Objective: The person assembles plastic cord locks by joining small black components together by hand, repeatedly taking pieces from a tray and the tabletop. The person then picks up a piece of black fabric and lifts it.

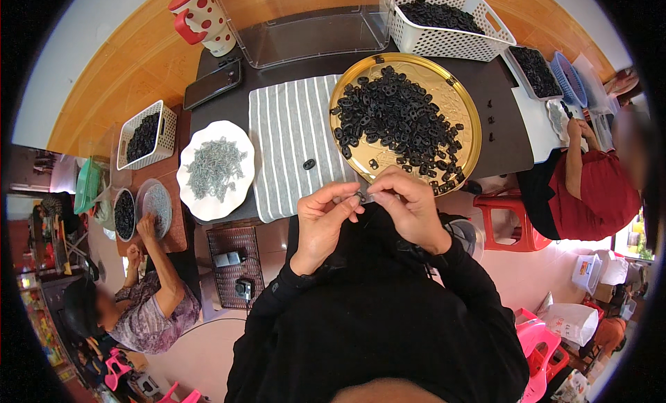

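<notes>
My left hand [325,221] pinches a small black plastic piece [360,195] between thumb and fingers, in front of my body at the table's near edge. Fingertips of my right hand [411,203] meet it from the other side, closed on something tiny and pale that I cannot make out. Just beyond my hands lies a grey-and-white striped cloth [288,136] with one black oval piece [309,165] on it. A round gold tray [474,125] heaped with black two-holed pieces [388,111] stands right of the cloth. On the left, a white scalloped plate [186,177] holds many thin, greyish clear parts [216,168].
A clear plastic bin [312,42], a white basket [451,47] of black pieces, a phone [214,84] and a red-dotted tumbler [205,24] stand at the back. People sit working at left [156,313] and right [596,184]. A red stool [510,222] is right of me.
</notes>
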Tool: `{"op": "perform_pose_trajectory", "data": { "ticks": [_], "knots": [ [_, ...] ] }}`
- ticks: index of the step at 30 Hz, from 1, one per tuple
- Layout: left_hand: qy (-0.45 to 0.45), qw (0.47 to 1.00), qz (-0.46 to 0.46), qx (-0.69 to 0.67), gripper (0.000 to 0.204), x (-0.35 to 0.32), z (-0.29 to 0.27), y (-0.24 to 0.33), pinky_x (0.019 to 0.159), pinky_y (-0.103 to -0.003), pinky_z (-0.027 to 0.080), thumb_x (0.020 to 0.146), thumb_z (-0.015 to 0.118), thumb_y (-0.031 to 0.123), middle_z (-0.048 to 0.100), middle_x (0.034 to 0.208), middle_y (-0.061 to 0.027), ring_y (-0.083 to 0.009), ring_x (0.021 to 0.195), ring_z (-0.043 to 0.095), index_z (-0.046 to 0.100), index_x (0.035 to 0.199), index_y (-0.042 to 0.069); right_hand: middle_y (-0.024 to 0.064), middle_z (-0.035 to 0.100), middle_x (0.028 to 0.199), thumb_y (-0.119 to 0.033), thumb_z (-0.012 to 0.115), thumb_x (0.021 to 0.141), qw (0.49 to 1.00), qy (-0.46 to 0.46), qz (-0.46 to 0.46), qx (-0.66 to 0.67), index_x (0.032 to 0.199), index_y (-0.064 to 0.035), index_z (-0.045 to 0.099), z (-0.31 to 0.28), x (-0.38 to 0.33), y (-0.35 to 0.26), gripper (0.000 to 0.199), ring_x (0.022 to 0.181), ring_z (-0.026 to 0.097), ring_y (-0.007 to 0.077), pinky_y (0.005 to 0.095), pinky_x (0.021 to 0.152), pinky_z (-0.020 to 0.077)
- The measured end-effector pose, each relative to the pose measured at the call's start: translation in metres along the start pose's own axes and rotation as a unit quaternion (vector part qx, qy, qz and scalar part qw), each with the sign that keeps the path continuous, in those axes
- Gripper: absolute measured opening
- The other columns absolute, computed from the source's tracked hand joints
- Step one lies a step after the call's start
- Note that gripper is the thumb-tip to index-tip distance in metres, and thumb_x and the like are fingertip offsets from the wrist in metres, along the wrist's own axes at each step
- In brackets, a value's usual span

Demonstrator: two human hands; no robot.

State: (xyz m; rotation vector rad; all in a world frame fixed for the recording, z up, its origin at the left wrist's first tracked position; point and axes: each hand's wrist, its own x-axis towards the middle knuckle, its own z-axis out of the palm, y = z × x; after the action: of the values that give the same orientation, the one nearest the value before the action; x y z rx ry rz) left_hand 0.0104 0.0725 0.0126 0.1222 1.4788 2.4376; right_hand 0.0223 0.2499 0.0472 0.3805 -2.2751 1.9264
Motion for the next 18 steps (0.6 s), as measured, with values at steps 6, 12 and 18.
{"op": "perform_pose_trajectory", "data": {
  "ticks": [6, 12, 18],
  "knots": [
    [-0.005, 1.0, 0.026, 0.005, 0.024, -0.002, 0.001, 0.003, 0.061, -0.023, 0.051, 0.088, 0.061, -0.008, 0.069, 0.092, -0.0111, -0.0154, 0.075, 0.066, 0.066, 0.111, -0.004, 0.0061, 0.057, 0.084, 0.007, 0.059, 0.087, 1.0, 0.002, -0.001, 0.03, 0.093, 0.0029, 0.061, 0.01, -0.001, 0.006, 0.007, 0.075, 0.054, 0.0128, 0.024, 0.067, 0.0425],
    [0.0, 1.0, 0.027, 0.004, 0.024, -0.003, 0.001, 0.001, 0.06, -0.023, 0.051, 0.087, 0.063, -0.007, 0.068, 0.092, -0.0111, -0.0151, 0.074, 0.066, 0.067, 0.11, -0.004, 0.0069, 0.056, 0.08, 0.006, 0.059, 0.086, 1.0, 0.011, -0.025, 0.008, 0.089, 0.0027, 0.059, 0.015, -0.001, 0.009, 0.004, 0.071, 0.054, 0.0147, 0.0254, 0.062, 0.042],
    [0.0, 0.999, 0.054, 0.007, 0.023, -0.007, 0.001, 0.002, 0.059, -0.022, 0.051, 0.088, 0.062, -0.008, 0.065, 0.091, -0.009, -0.0131, 0.073, 0.064, 0.068, 0.109, -0.002, 0.0077, 0.057, 0.08, 0.004, 0.059, 0.088, 0.998, -0.002, -0.042, -0.049, 0.087, 0.0018, 0.057, 0.02, -0.003, 0.014, 0.004, 0.071, 0.054, 0.0163, 0.0263, 0.065, 0.0435]
  ]
}}
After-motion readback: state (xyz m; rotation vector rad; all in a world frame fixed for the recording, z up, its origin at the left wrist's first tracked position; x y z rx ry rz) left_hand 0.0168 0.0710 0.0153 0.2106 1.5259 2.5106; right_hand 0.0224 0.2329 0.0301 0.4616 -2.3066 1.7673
